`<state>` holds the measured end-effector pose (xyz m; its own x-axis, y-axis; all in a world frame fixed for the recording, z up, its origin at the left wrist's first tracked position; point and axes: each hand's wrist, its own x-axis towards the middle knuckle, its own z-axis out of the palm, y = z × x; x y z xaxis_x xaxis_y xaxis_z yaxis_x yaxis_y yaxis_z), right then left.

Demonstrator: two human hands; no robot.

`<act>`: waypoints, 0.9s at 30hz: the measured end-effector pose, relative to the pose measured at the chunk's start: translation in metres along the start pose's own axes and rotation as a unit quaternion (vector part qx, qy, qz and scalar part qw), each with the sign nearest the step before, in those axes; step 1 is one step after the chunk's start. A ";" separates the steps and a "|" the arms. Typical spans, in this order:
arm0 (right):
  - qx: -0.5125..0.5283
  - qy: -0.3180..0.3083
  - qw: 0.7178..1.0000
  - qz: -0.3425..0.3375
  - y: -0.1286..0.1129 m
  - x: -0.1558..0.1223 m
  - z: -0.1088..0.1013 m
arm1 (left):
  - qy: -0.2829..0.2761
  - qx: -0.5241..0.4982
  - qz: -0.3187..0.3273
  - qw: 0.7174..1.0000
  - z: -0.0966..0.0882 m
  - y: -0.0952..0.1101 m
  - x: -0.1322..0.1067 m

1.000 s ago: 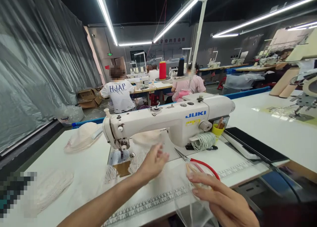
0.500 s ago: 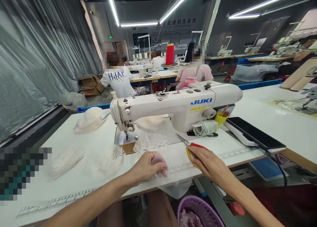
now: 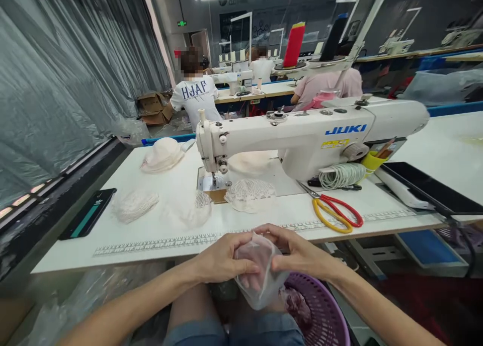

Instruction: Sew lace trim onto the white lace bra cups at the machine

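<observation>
Right hand off scissors, pinkish cloth in basket

Just one head cam here, looking forward and down over the wearer's own lap. Left hand and right hand were super close around 6 o'clock, sewing machine a bit farther out near 1, gray curtain way off toward 10.

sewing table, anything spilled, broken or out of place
Nothing looks spilled or broken. Slightly untidy: the scissors lie with their handles across the ruler strip, by the front edge of the table, where they might get knocked.
</observation>
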<state>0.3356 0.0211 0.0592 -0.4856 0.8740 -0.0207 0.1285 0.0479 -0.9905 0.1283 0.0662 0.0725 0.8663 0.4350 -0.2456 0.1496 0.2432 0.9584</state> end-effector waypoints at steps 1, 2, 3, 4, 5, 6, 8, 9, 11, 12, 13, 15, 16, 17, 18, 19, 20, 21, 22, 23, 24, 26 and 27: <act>0.033 -0.011 0.999 0.027 0.003 0.005 0.006 | 0.009 -0.007 -0.006 1.000 -0.001 -0.002 -0.006; 0.051 -0.009 0.997 0.052 0.006 0.008 0.010 | 0.019 -0.016 -0.010 1.000 -0.003 -0.005 -0.012; 0.058 -0.004 0.995 0.076 0.009 0.010 0.013 | 0.030 -0.025 -0.011 0.999 -0.005 -0.009 -0.018; 0.057 0.000 0.994 0.095 0.011 0.011 0.016 | 0.043 -0.033 -0.010 0.998 -0.007 -0.013 -0.023; 0.051 0.002 0.993 0.108 0.012 0.012 0.018 | 0.057 -0.039 -0.008 0.998 -0.009 -0.017 -0.028; 0.040 0.002 0.993 0.113 0.011 0.012 0.019 | 0.072 -0.044 -0.008 0.996 -0.011 -0.020 -0.032; 0.002 0.010 0.994 0.108 0.006 0.013 0.022 | 0.098 -0.052 -0.014 0.994 -0.013 -0.027 -0.040; -0.020 0.020 0.994 0.102 0.003 0.014 0.023 | 0.107 -0.057 -0.021 0.992 -0.014 -0.029 -0.043; -0.058 0.041 0.993 0.096 -0.002 0.016 0.026 | 0.122 -0.066 -0.032 0.990 -0.016 -0.033 -0.050; -0.071 0.048 0.991 0.099 -0.004 0.017 0.027 | 0.129 -0.070 -0.034 0.989 -0.016 -0.034 -0.053; -0.081 0.052 0.990 0.102 -0.005 0.018 0.028 | 0.135 -0.072 -0.034 0.988 -0.017 -0.035 -0.056; -0.099 0.053 0.988 0.108 -0.007 0.020 0.031 | 0.142 -0.080 -0.031 0.986 -0.019 -0.037 -0.061; -0.108 0.052 0.987 0.109 -0.008 0.021 0.032 | 0.146 -0.082 -0.030 0.985 -0.019 -0.038 -0.063; -0.116 0.051 0.986 0.108 -0.008 0.023 0.033 | 0.150 -0.082 -0.029 0.985 -0.020 -0.039 -0.064; -0.123 0.049 0.985 0.106 -0.009 0.024 0.033 | 0.155 -0.082 -0.027 0.984 -0.021 -0.040 -0.066; -0.129 0.048 0.985 0.104 -0.009 0.025 0.034 | 0.160 -0.083 -0.025 0.983 -0.022 -0.041 -0.068; -0.134 0.047 0.984 0.103 -0.009 0.026 0.034 | 0.166 -0.084 -0.022 0.982 -0.022 -0.043 -0.069; -0.141 0.046 0.984 0.102 -0.009 0.028 0.034 | 0.172 -0.084 -0.020 0.981 -0.023 -0.045 -0.071; -0.149 0.045 0.983 0.100 -0.009 0.029 0.034 | 0.176 -0.081 -0.019 0.981 -0.024 -0.046 -0.073; -0.158 0.045 0.982 0.096 -0.009 0.030 0.035 | 0.179 -0.075 -0.020 0.981 -0.024 -0.048 -0.075; -0.169 0.046 0.980 0.090 -0.009 0.031 0.036 | 0.179 -0.066 -0.025 0.981 -0.024 -0.049 -0.077; -0.194 0.048 0.977 0.074 -0.010 0.032 0.038 | 0.174 -0.041 -0.040 0.983 -0.025 -0.049 -0.081; -0.207 0.051 0.975 0.065 -0.011 0.033 0.040 | 0.173 -0.031 -0.048 0.983 -0.025 -0.049 -0.082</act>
<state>0.2835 0.0302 0.0638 -0.3564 0.9280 -0.1088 0.5320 0.1058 -0.8401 0.0375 0.0401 0.0420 0.6339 0.6737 -0.3799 0.1842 0.3456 0.9201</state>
